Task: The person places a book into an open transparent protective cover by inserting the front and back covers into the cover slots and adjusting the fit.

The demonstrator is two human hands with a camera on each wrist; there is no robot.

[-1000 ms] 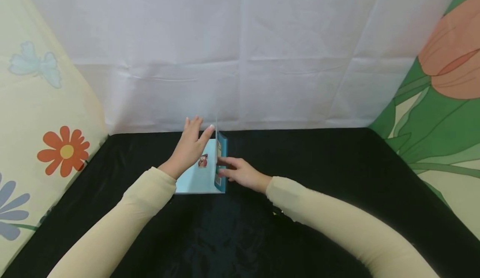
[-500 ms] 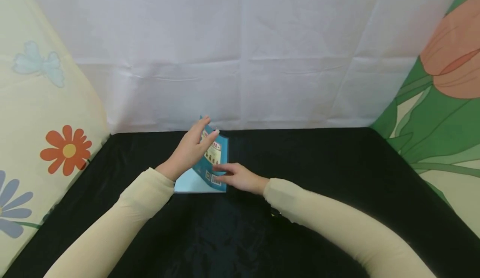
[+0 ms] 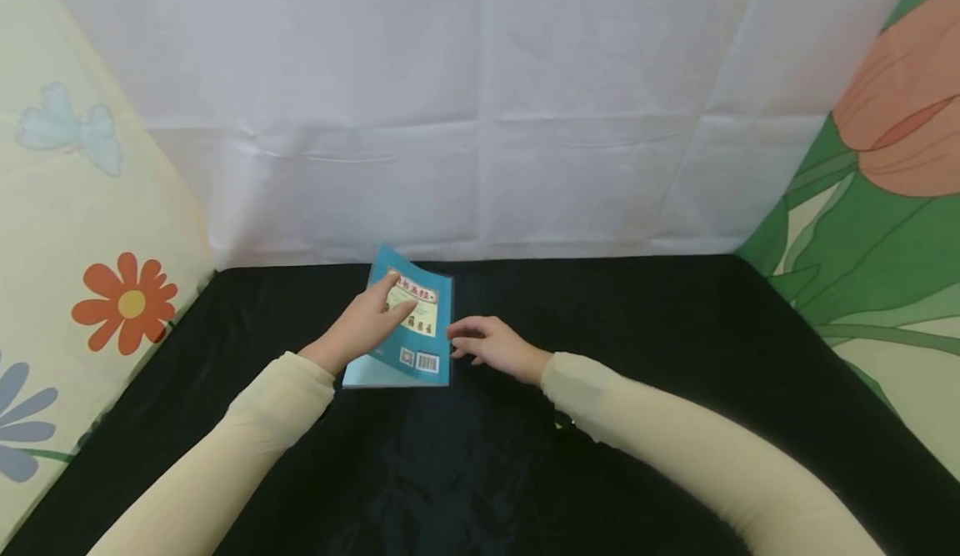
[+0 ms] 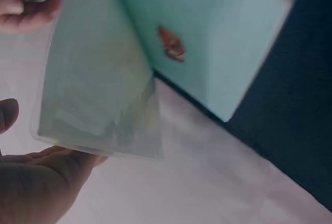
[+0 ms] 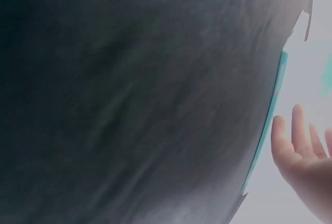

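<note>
In the head view a thin blue book [image 3: 435, 289] lies on the black cloth, its back cover with barcode and yellow label facing up. That cover is lifted on the left, and pale blue paper shows beneath it. My left hand [image 3: 360, 323] rests on the cover with thumb and fingers extended. Beside the book's right edge is my right hand [image 3: 491, 348], fingers loosely bent and holding nothing. The left wrist view shows the cover [image 4: 98, 79] raised from a pale page with a small red-brown picture [image 4: 171, 43]. In the right wrist view the right hand [image 5: 306, 156] is near the book's blue edge [image 5: 267, 123].
A black cloth [image 3: 600, 331] covers the table. Behind it hangs a white cloth [image 3: 480, 122]. Flower-patterned panels stand at the left [image 3: 131, 302] and the right [image 3: 885, 247].
The cover has swung over from upright on the right towards the left and down, hiding most of the pale page. My left hand has moved down with it. My right hand has drawn slightly right, off the cover.
</note>
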